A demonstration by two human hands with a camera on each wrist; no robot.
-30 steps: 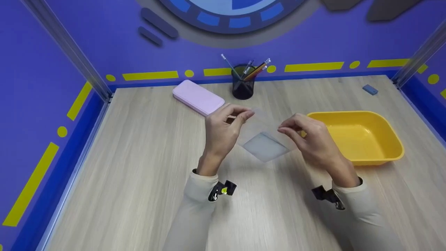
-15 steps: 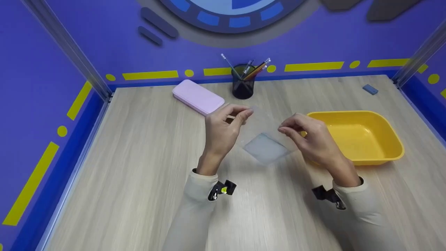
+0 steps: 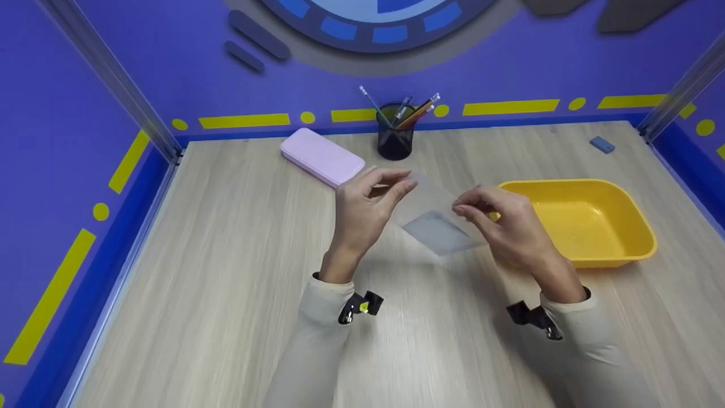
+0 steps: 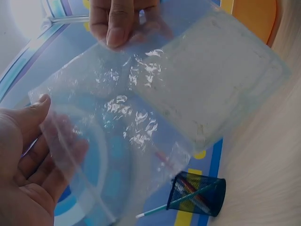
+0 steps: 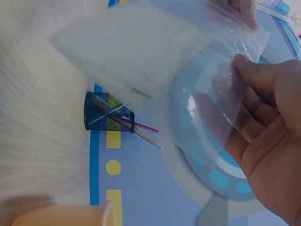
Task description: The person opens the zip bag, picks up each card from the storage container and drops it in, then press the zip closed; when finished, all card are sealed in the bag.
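Note:
Between my two hands, a clear plastic bag (image 3: 425, 195) hangs above the table. In its lower end shows a flat, pale, squarish piece (image 3: 440, 233), seen larger in the left wrist view (image 4: 221, 77). My left hand (image 3: 362, 212) holds the bag's upper left edge, thumb in front and fingers behind the film. My right hand (image 3: 510, 226) pinches its right edge between thumb and fingertips. Crinkles and glints run across the middle of the film in the left wrist view. The right wrist view has the right thumb and fingers on either side of the bag's edge.
A yellow plastic tub (image 3: 589, 226) stands just right of my right hand. Behind my left hand lies a pink case (image 3: 323, 157). A black mesh cup (image 3: 395, 141) with pencils stands by the back wall, and a small blue block (image 3: 601, 145) lies far right.
The bag's lower end has swung slightly up and to the right. My left thumb and forefinger have spread a little apart. The right hand has barely moved.

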